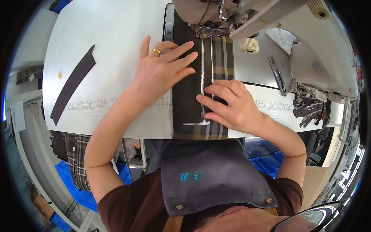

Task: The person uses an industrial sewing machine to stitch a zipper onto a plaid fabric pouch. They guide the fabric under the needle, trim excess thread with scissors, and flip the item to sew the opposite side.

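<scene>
A dark brown fabric panel point(186, 104) lies lengthwise on the white table, with brown plaid fabric point(223, 63) along its right side and lower end. A zipper point(202, 65) with silvery teeth runs down it from under the sewing machine's presser foot point(206, 34). My left hand point(159, 73), a gold ring on one finger, rests on the panel left of the zipper, fingers spread. At the zipper's near end, my right hand point(236, 108) rests with bent fingers apart, fingertips on the zipper and the fabric beside it.
The sewing machine head point(266, 15) overhangs the far right. A curved dark fabric strip point(73, 85) lies at left. Thread snips point(278, 75) and dark scraps point(310, 110) are at right. A ruler scale point(91, 103) crosses the table; blue bins point(79, 193) stand below.
</scene>
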Demonstrator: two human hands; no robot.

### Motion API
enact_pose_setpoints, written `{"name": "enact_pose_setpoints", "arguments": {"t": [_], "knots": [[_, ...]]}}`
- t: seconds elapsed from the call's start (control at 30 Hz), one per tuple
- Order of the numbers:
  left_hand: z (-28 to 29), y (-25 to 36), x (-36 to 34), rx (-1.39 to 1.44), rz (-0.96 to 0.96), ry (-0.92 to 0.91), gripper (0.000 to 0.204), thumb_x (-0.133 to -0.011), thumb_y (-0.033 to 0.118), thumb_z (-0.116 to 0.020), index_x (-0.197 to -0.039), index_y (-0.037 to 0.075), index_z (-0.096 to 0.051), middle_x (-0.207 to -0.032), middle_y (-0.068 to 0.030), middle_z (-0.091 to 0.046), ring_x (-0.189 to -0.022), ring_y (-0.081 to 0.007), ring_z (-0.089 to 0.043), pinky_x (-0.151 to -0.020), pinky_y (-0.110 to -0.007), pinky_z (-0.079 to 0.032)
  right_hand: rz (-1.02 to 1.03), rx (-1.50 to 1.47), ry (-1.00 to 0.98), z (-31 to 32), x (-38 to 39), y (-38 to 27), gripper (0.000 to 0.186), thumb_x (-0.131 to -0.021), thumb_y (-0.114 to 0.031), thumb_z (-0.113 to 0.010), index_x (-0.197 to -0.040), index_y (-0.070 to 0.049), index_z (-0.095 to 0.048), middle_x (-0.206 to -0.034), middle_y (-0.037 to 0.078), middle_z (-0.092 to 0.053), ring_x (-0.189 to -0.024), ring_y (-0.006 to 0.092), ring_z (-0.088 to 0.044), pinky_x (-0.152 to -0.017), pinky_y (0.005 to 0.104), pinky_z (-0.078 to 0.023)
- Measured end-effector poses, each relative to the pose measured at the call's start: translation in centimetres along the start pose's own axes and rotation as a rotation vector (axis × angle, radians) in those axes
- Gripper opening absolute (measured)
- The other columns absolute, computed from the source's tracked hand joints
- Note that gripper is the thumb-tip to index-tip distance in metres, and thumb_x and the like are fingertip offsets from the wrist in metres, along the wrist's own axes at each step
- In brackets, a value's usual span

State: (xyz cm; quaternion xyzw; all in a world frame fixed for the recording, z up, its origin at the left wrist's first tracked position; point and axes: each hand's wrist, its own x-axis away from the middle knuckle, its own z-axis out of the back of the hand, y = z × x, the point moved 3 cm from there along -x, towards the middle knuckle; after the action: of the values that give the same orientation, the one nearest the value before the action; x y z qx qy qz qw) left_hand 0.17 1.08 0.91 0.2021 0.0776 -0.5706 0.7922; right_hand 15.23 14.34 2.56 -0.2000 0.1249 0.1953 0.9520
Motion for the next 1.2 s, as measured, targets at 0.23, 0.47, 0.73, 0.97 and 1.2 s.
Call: {"name": "enact_pose_setpoints", "arguments": {"t": [0.23, 0.47, 0.73, 0.97, 1.2], "knots": [[0.0, 0.0, -0.2, 0.037, 0.006, -0.005, 0.039, -0.079, 0.031, -0.068, -0.115, 0.018, -0.065, -0.128, 0.0046, -0.057, -0.108, -0.0204, -0.052, -0.105, -0.054, -0.023, 0.008, 0.028, 0.047, 0.0, -1.3, 1.9, 0.039, -0.071, -0.024, -0.074, -0.107, -0.012, -0.065, -0.105, 0.004, -0.054, -0.104, 0.0235, -0.050, -0.080, 0.0359, -0.044], [-0.1, 0.0, -0.3, 0.103, -0.008, 0.013, 0.041, -0.079, 0.029, -0.068, -0.116, 0.012, -0.064, -0.127, 0.0021, -0.058, -0.109, -0.0207, -0.053, -0.103, -0.052, -0.029, 0.037, 0.018, 0.104, 0.1, -2.6, 4.0, 0.035, -0.073, -0.021, -0.073, -0.107, -0.012, -0.065, -0.104, 0.004, -0.056, -0.097, 0.0246, -0.052, -0.079, 0.0333, -0.046], [-0.2, 0.0, -0.6, 0.232, -0.037, 0.050, 0.042, -0.077, 0.024, -0.070, -0.115, 0.006, -0.063, -0.127, -0.0029, -0.058, -0.109, -0.0240, -0.053, -0.092, -0.037, -0.045, -0.004, -0.051, 0.164, -0.1, -3.6, 6.4, 0.032, -0.078, -0.018, -0.070, -0.108, -0.011, -0.064, -0.104, 0.006, -0.062, -0.094, 0.0270, -0.056, -0.082, 0.0377, -0.045], [0.0, 0.3, -0.8, 0.277, -0.030, 0.081, 0.034, -0.078, 0.016, -0.070, -0.110, 0.005, -0.066, -0.116, -0.0040, -0.062, -0.099, -0.0252, -0.056, -0.085, -0.034, -0.047, 0.019, 0.042, 0.215, 0.0, -2.8, 4.5, 0.031, -0.074, -0.006, -0.066, -0.105, -0.006, -0.064, -0.102, 0.007, -0.064, -0.093, 0.0245, -0.058, -0.081, 0.0341, -0.048], [0.1, -0.3, -0.6, 0.362, -0.028, 0.073, 0.027, -0.078, 0.012, -0.069, -0.105, 0.008, -0.069, -0.113, -0.0049, -0.063, -0.094, -0.0244, -0.057, -0.082, -0.033, -0.048, 0.037, 0.169, 0.139, 0.1, -2.9, 3.7, 0.042, -0.066, -0.005, -0.065, -0.107, -0.009, -0.065, -0.104, 0.006, -0.061, -0.094, 0.0235, -0.058, -0.080, 0.0346, -0.049]]}}
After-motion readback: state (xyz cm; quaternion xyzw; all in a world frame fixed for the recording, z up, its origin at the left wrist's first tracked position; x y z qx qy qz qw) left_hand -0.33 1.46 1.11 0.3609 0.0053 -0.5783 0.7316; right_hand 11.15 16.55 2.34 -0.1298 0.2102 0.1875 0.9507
